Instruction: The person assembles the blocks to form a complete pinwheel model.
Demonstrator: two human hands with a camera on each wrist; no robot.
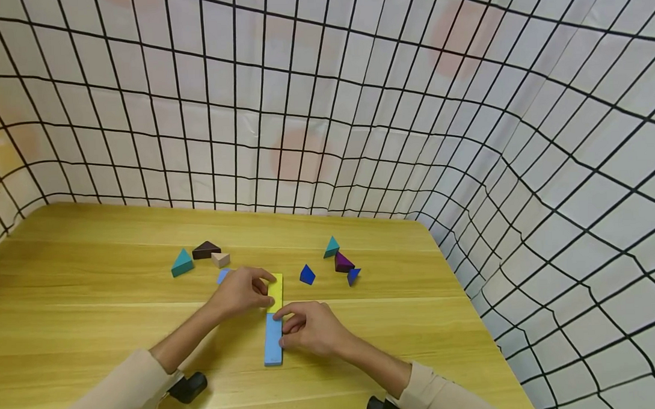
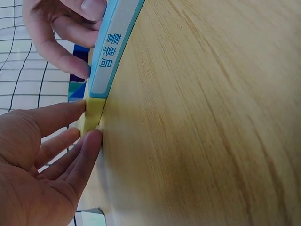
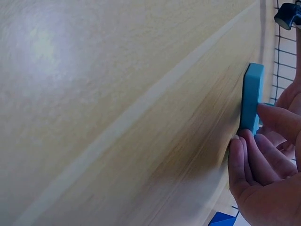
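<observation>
A yellow block (image 1: 277, 290) and a light blue block (image 1: 273, 346) lie end to end on the wooden table, forming one straight strip. With its thumb and fingers my left hand (image 1: 244, 290) holds the yellow block by its long sides. My right hand (image 1: 317, 331) holds the light blue block, its fingers close to the joint between the two. In the left wrist view, blue lettering on a white panel marks the side of the light blue block (image 2: 107, 52), and the yellow block (image 2: 94, 113) meets its end. My right fingers partly cover the light blue block (image 3: 252, 92) in the right wrist view.
Behind my left hand are a teal triangular block (image 1: 182, 265), a dark brown one (image 1: 206, 251), a beige one (image 1: 220, 260) and a partly hidden blue piece (image 1: 223, 275). To the right lie a purple block (image 1: 343, 263) and several blue and teal pieces. Black netting (image 1: 314, 139) borders the table.
</observation>
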